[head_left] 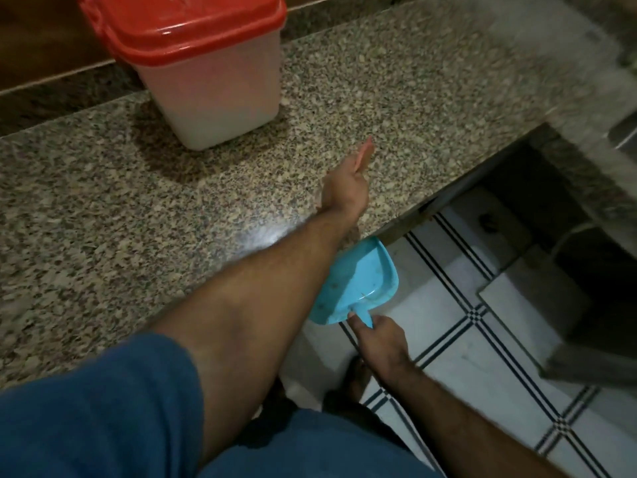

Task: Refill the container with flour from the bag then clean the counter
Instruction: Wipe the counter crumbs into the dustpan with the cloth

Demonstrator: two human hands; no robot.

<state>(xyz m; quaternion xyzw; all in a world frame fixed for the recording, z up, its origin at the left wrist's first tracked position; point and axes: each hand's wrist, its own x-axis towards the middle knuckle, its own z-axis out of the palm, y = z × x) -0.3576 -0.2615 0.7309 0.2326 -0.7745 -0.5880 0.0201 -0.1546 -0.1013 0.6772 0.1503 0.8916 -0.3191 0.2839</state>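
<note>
The container (210, 81), a translucent white tub closed by a red lid (186, 25), is seen standing upright on the speckled granite bench (103, 208), towards the back and close to the raised ledge behind it. Its lower part looks whiter than the rest. A light blue dustpan (358, 284) is held below the bench's front edge, with its open mouth tucked just under that edge and its handle pointing down and back. Beneath it a white tiled floor (465, 357) with dark striped lines is visible, and a dark recess lies under the bench to the right. Nothing is seen between the container and the hands.

The left hand (348, 181) is stretched across the bench with fingers straight and together, edge down on the stone, holding nothing, well apart from the container. The right hand (379, 339) is closed round the dustpan's handle, thumb laid along it. A blue sleeve (86, 408) covers the left upper arm.
</note>
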